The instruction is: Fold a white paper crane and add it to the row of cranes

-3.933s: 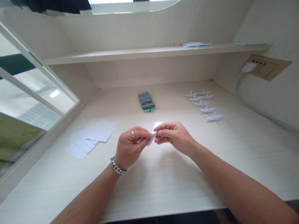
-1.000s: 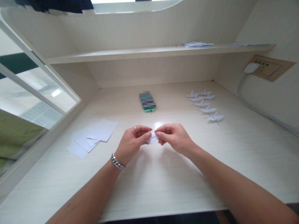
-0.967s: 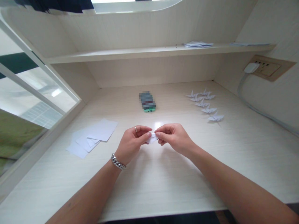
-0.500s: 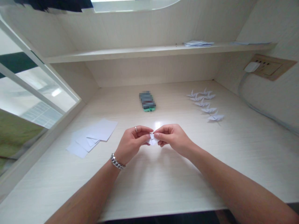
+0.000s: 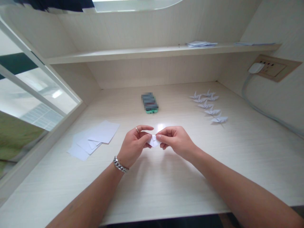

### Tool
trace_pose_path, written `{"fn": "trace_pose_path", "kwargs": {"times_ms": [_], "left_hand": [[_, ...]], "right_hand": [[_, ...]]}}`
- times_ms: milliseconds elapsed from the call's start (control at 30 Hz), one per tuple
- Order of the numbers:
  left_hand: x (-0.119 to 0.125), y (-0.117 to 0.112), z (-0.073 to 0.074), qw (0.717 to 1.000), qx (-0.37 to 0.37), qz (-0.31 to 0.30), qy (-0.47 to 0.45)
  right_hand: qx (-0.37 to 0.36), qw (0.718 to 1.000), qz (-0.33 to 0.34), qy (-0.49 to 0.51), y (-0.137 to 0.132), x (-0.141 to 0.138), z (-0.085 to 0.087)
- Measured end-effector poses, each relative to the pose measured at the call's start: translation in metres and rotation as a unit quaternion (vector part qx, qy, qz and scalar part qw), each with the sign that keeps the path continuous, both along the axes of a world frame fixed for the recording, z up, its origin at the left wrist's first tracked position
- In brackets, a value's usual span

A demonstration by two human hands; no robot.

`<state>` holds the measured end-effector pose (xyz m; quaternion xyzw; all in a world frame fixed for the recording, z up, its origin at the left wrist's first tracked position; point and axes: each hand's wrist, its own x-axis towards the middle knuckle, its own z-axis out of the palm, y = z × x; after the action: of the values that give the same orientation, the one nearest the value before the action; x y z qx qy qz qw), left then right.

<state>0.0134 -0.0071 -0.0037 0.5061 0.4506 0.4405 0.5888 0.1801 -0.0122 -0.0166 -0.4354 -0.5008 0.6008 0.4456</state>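
Both hands meet above the middle of the pale wooden desk. My left hand, with a ring and a metal bracelet, pinches one side of a small folded white paper. My right hand pinches the other side with thumb and fingers closed. Most of the paper is hidden by my fingertips. Loose white paper sheets lie to the left of my left hand. A row of several folded paper cranes sits at the back right.
A phone in a green case lies behind my hands. A shelf above the desk carries more paper. A plug in a wall socket has its cable running along the right wall. A glass pane borders the left.
My hands stayed in place above the desk. The fingers shifted on the small paper, and my left index finger has lifted a little off it.
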Motion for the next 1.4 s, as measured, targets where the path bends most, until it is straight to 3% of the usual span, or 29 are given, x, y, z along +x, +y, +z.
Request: {"fn": "trace_pose_path", "kwargs": {"times_ms": [300, 467, 1033, 1167, 1400], "left_hand": [[-0.0069, 0.0026, -0.0035, 0.999, 0.030, -0.035, 0.024], [-0.0054, 0.0020, -0.0033, 0.999, 0.024, -0.024, 0.018], [-0.0010, 0.0014, -0.0042, 0.998, -0.034, -0.002, -0.050], [-0.0012, 0.0004, -0.0045, 1.000, 0.004, -0.017, -0.015], [-0.0032, -0.0005, -0.0020, 0.997, 0.069, 0.032, 0.023]], "right_hand": [[-0.024, 1.000, 0.011, -0.004, -0.0006, 0.0011, 0.0042], [-0.037, 0.999, 0.008, 0.003, -0.0009, 0.0005, 0.0042], [0.060, 0.998, -0.007, -0.032, 0.0002, -0.0005, -0.0048], [0.085, 0.995, -0.019, -0.044, -0.0008, -0.0016, -0.0047], [-0.026, 1.000, 0.007, -0.003, 0.0042, 0.0035, -0.0019]]}}
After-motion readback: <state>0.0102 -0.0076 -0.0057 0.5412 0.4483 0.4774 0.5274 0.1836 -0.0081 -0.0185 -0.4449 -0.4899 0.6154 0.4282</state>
